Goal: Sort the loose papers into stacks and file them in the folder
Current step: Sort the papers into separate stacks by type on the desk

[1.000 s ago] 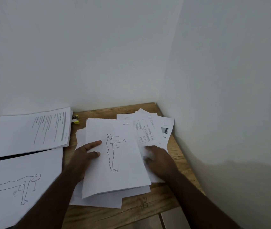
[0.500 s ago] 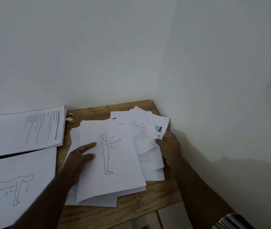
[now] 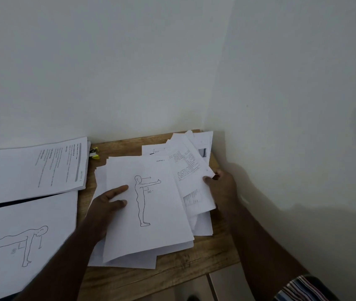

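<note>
A loose pile of white papers (image 3: 164,218) lies on the wooden table (image 3: 172,272); its top sheet shows a standing figure with one arm out. My left hand (image 3: 109,203) grips the left edge of that top bundle, thumb on top. My right hand (image 3: 220,187) pinches the right edge of a printed text sheet (image 3: 185,168) and holds it tilted up from the pile in the corner. At the left lie a stack with a text page (image 3: 36,168) on top and a sheet with a push-up figure (image 3: 16,242). No folder can be made out.
White walls meet in a corner just behind and right of the pile. A small yellow and black object (image 3: 94,153) lies at the table's back, between the text stack and the pile. A dark strip (image 3: 10,203) shows between the two left stacks.
My right hand moved from the pile's middle to its right edge, took hold of the text sheets and lifted them. My left hand kept its hold on the figure sheet.
</note>
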